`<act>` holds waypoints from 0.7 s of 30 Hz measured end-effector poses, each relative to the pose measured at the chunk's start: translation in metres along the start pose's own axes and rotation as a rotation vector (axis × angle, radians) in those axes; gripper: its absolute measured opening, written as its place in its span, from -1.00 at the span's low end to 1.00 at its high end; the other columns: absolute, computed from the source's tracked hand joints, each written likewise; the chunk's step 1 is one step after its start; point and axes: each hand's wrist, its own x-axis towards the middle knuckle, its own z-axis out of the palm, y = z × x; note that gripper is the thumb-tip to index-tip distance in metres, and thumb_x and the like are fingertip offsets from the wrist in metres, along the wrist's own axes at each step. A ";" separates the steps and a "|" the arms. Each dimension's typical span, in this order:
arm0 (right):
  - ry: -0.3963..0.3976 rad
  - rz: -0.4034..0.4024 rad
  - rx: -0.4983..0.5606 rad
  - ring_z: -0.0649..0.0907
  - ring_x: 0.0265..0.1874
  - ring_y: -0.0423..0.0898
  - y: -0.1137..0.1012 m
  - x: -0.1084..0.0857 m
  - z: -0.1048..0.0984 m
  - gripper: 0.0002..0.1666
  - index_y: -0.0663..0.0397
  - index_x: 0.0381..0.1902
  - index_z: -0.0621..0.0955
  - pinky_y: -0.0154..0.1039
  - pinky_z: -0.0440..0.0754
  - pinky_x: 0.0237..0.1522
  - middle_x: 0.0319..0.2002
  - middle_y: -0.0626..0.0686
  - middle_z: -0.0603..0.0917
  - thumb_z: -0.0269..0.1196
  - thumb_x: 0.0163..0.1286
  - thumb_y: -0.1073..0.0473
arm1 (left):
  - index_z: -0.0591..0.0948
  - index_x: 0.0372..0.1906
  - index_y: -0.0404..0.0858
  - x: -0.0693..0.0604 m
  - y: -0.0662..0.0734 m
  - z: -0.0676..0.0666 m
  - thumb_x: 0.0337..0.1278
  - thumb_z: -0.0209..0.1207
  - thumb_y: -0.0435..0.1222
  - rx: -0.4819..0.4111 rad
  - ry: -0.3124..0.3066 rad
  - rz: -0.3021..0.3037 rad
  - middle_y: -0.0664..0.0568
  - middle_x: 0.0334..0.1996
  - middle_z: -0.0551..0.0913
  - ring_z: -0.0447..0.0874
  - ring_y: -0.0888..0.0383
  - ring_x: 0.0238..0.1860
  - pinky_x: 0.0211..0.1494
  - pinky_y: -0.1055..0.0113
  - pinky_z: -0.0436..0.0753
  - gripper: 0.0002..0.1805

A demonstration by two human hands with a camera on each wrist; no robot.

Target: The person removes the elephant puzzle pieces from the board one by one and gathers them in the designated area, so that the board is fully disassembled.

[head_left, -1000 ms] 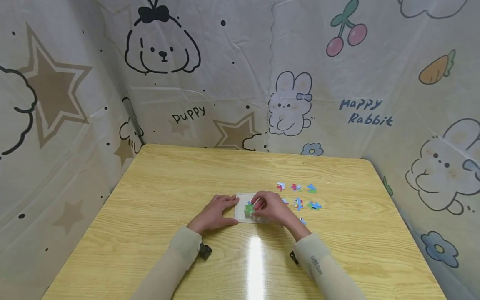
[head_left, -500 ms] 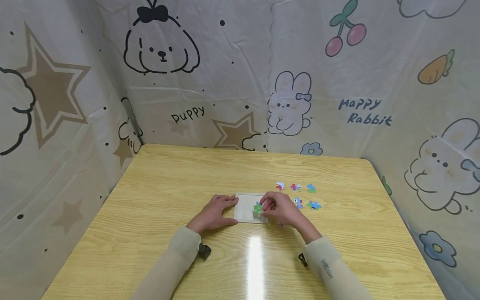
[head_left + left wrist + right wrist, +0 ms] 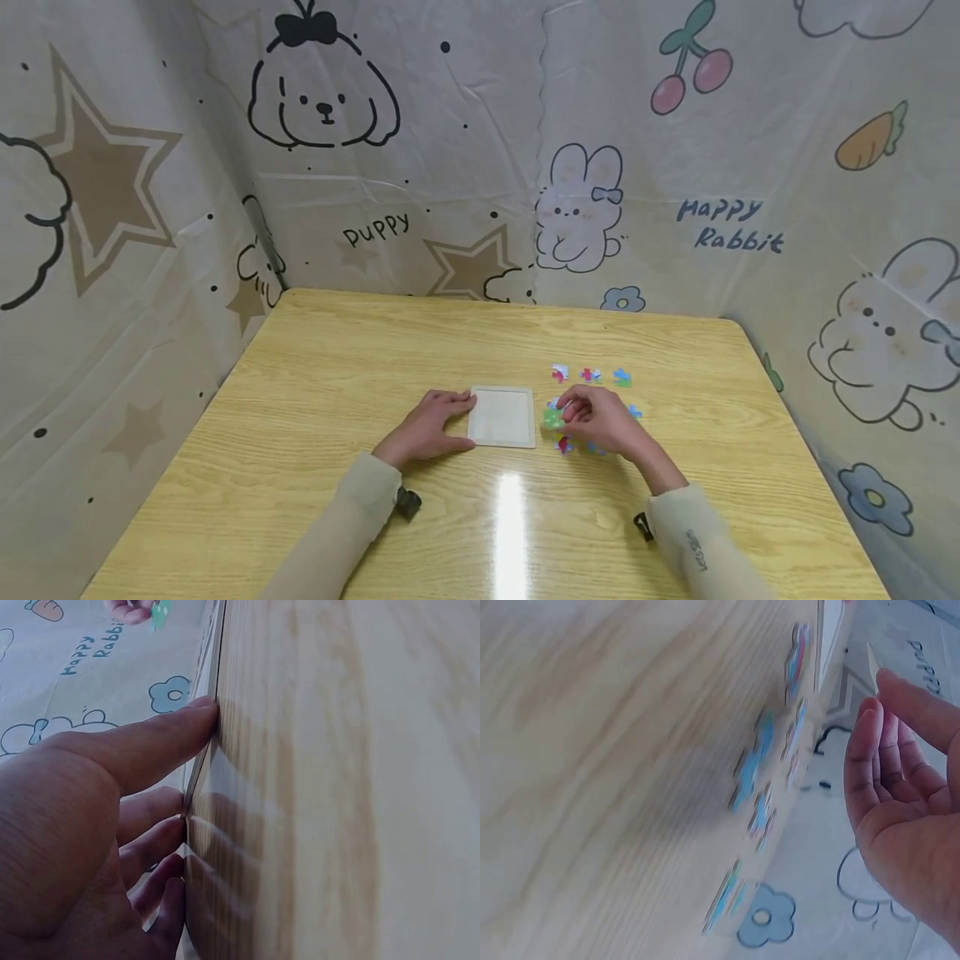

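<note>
A white square puzzle tray [image 3: 502, 445] with a raised rim lies flat on the table, with no pieces in it. My left hand [image 3: 426, 427] rests at its left edge, thumb and fingers spread along the side. Just right of the tray, my right hand [image 3: 611, 423] pinches a green puzzle piece [image 3: 552, 418] between thumb and fingers, above the table. In the right wrist view that jigsaw piece [image 3: 873, 669] is seen edge-on at the fingertips. Beneath and around the right hand lie loose pieces, some partly hidden by it.
Several loose puzzle pieces lie right of the tray, among them a far row with a red-and-white piece [image 3: 560, 373], a red-and-blue one [image 3: 591, 375] and a blue-and-green one [image 3: 622, 377]. A printed curtain [image 3: 480, 167] hangs behind the wooden table [image 3: 360, 350].
My right hand has carried the green puzzle piece rightward from over the tray to over the loose pieces, uncovering the tray. The left hand has stayed at the tray's edge.
</note>
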 end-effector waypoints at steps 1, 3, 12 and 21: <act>0.003 0.003 0.001 0.64 -0.35 -0.11 0.002 -0.002 -0.003 -0.71 0.23 -0.07 0.66 -0.36 0.65 -0.27 -0.30 0.08 0.68 0.47 0.28 0.34 | 0.35 0.57 -0.17 0.000 0.000 0.000 0.27 0.38 0.01 0.001 0.001 0.002 -0.07 0.58 0.31 0.21 -0.16 0.54 0.56 -0.10 0.30 -0.15; 0.005 0.006 0.007 0.64 -0.35 -0.10 0.007 -0.007 -0.009 -0.70 0.23 -0.06 0.65 -0.36 0.65 -0.26 -0.29 0.08 0.68 0.47 0.28 0.33 | 0.34 0.57 -0.17 0.000 -0.001 0.001 0.28 0.38 0.01 0.003 0.001 0.002 -0.07 0.58 0.31 0.21 -0.16 0.54 0.55 -0.10 0.30 -0.15; 0.020 0.040 0.045 0.63 -0.31 -0.07 0.023 -0.026 -0.028 -0.66 0.29 -0.02 0.64 -0.36 0.65 -0.28 -0.26 0.11 0.67 0.47 0.28 0.35 | 0.34 0.57 -0.17 0.000 -0.002 0.001 0.28 0.37 0.01 -0.014 0.001 0.008 -0.07 0.58 0.30 0.20 -0.17 0.54 0.56 -0.12 0.29 -0.15; 0.039 0.080 0.041 0.64 -0.28 -0.06 0.041 -0.039 -0.041 -0.64 0.30 0.02 0.64 -0.35 0.64 -0.28 -0.23 0.14 0.69 0.46 0.29 0.36 | 0.34 0.57 -0.17 0.000 -0.003 0.002 0.28 0.37 0.02 -0.001 0.003 0.010 -0.08 0.58 0.31 0.21 -0.17 0.54 0.55 -0.11 0.30 -0.15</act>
